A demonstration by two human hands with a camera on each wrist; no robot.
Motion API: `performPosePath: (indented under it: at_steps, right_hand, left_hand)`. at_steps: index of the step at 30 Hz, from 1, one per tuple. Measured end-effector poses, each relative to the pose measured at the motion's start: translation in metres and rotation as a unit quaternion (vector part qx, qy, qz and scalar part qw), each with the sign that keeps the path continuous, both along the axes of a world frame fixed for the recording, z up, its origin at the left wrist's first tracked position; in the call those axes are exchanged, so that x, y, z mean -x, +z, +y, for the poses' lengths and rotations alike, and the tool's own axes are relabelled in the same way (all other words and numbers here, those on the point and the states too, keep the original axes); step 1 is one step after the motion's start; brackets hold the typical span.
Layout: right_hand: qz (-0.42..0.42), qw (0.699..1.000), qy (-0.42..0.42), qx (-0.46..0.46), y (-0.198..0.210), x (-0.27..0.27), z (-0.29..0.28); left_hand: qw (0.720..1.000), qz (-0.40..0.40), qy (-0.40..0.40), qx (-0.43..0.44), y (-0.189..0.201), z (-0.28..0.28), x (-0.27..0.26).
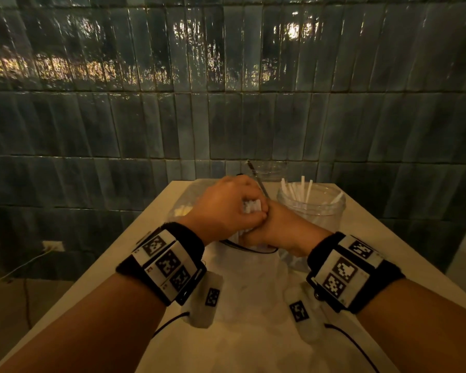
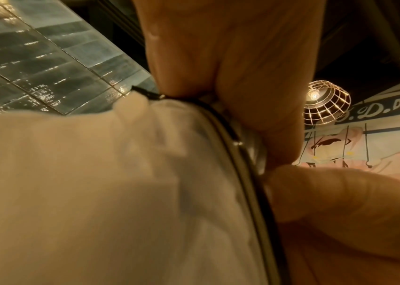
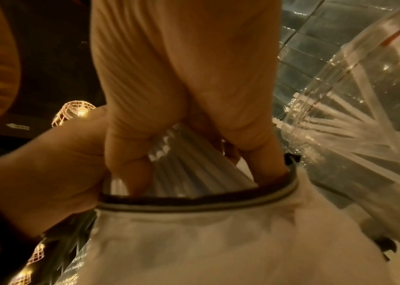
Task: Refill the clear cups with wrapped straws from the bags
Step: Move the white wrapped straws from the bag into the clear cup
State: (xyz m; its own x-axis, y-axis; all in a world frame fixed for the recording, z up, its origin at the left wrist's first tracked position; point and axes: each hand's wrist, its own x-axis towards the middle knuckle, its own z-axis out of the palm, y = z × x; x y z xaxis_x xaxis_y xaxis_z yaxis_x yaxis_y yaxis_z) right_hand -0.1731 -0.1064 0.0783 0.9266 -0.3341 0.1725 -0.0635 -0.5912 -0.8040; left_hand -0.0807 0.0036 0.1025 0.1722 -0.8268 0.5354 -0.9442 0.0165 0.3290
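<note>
A clear zip bag [image 1: 249,267] lies on the white table [image 1: 361,227] with its mouth towards the cups. My left hand [image 1: 226,205] pinches the bag's dark zip rim [image 2: 240,165] between fingers [image 2: 230,77] and thumb. My right hand [image 1: 283,227] reaches into the bag's mouth, and its fingers [image 3: 130,154] curl round a bundle of white wrapped straws [image 3: 189,169], whose ends show between the two hands [image 1: 250,207]. Just right of the hands stands a clear cup [image 1: 311,208] holding several wrapped straws that lean outward.
A second clear cup [image 1: 269,170] stands behind the hands near the tiled wall. Another clear bag [image 1: 183,208] with pale contents lies at the left of the table. The table's edges run close on both sides. A wall outlet [image 1: 53,246] with a cable sits low left.
</note>
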Motion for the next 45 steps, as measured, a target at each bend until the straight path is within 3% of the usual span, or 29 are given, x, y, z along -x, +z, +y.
performPosePath:
  at_steps: [7,16,23,33,38,45]
  right_hand:
    - [-0.065,0.997,-0.031,-0.019,-0.004,-0.003,0.001]
    - [-0.101,0.99,-0.099,0.0,-0.012,-0.004,-0.012]
    - [-0.074,0.99,-0.106,0.047,-0.018,-0.014,-0.023]
    - [-0.046,0.987,-0.094,0.122,-0.027,-0.02,-0.028]
    - [-0.081,0.987,-0.1,0.1,-0.031,-0.022,-0.03]
    - [-0.112,0.982,-0.125,0.083,-0.031,-0.026,-0.026]
  left_hand:
    - [0.999,-0.009,0.018,0.027,-0.003,-0.007,-0.011]
    - [0.985,-0.048,0.105,-0.127,-0.002,-0.02,-0.024]
    - [0.991,-0.012,0.102,-0.085,-0.005,-0.028,-0.024]
    - [0.978,-0.079,0.148,-0.127,-0.004,-0.025,-0.033]
    - [0.966,-0.102,0.167,-0.171,0.0,-0.024,-0.034]
    - [0.968,-0.087,0.183,-0.15,0.0,-0.021,-0.032]
